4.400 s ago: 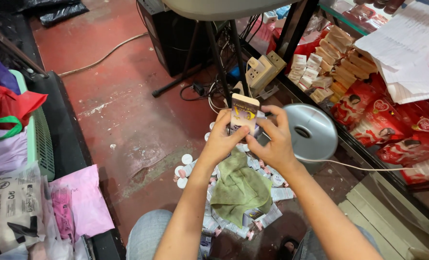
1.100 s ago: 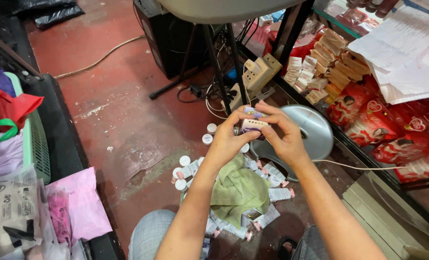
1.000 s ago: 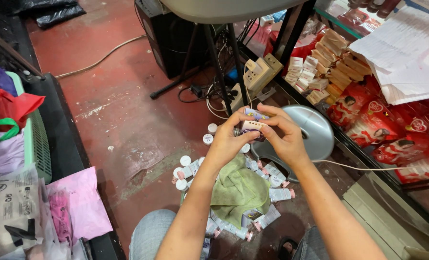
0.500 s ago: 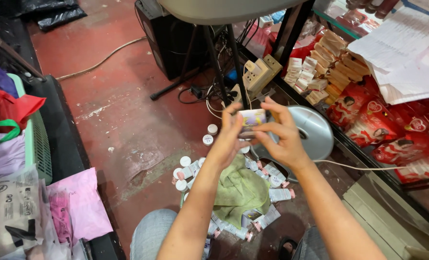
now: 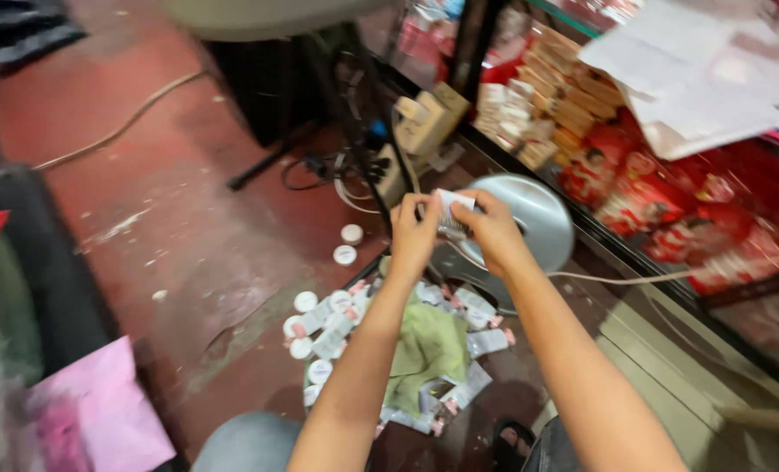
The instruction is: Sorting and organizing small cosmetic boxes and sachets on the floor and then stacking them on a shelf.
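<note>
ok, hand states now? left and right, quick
Left hand: closed on one end of the small white pack.
Right hand: closed on the pack's other end, fingers pinching it above the grey disc.

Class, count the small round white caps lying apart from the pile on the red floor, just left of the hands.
2: one cap farther away, one cap nearer the pile. Others may hide there.

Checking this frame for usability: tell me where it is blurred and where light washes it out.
Head view: motion blur smears the whole frame; the red packets and stacked boxes at right are soft, the papers nearly washed out to white. Both hands, left hand and right hand, stay readable, but the small packet they hold is indistinct. Tubes on the floor read only as pale shapes.
</note>
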